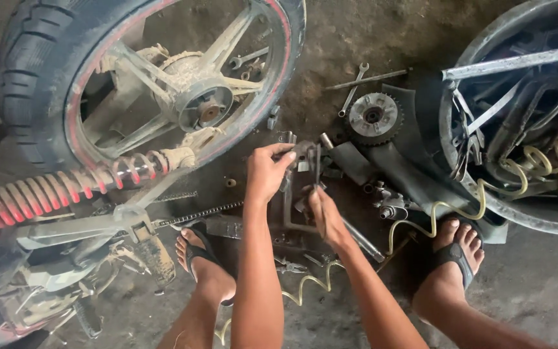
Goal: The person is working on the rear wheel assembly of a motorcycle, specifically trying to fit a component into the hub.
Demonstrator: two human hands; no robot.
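While the left hand fingers pinch a greasy metal part, the right hand fingers grip a thin dark tool.

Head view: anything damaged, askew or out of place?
Yes. The rear motorcycle wheel lies flat on the dirt floor, off its mount, with the red coil shock absorber and drive chain loose beside it. Spanners and a toothed sprocket hub lie scattered. Both hands grip a small dark metal part.
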